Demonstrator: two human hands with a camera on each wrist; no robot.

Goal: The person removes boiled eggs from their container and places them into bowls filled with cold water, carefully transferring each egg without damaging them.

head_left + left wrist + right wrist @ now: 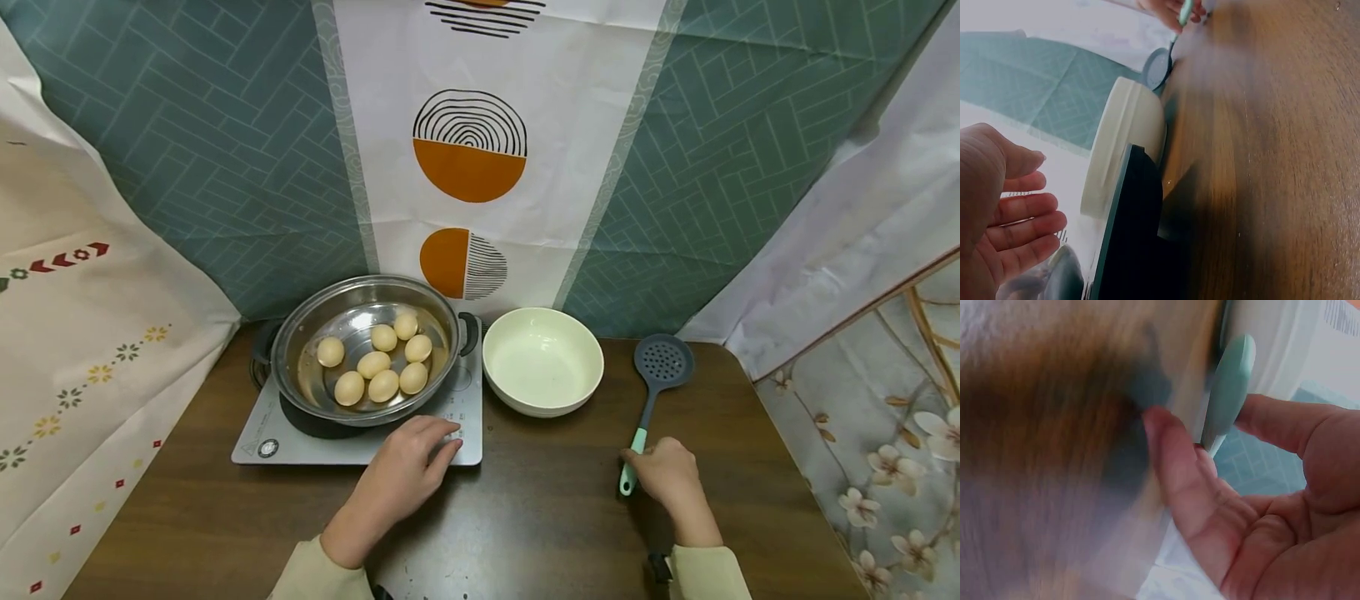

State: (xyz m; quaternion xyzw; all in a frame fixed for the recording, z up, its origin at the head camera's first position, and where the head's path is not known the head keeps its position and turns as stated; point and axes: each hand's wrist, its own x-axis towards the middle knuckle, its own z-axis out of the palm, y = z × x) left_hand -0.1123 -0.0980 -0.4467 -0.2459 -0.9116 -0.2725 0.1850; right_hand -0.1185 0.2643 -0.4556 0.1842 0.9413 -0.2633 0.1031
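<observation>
On the right of the table lies a slotted skimmer (663, 362), its grey perforated head toward the back wall. My right hand (666, 471) pinches its mint-green handle (1232, 387); in the right wrist view the thumb touches one side and the fingers curve round the other. My left hand (408, 467), fingers relaxed and holding nothing, hovers over the front edge of the induction cooktop (337, 450). Behind it a steel pot (288, 387) stands on the cooktop, with several pale eggs (373, 364) in water. Between the hands, farther back, is a cream bowl (543, 362) with nothing in it.
The brown wooden table (525, 517) ends at a patterned cloth backdrop (480, 267) just behind the pot and bowl. Black handles (468, 333) stick out from the pot's sides. More hanging cloth (870, 467) borders the table on the right.
</observation>
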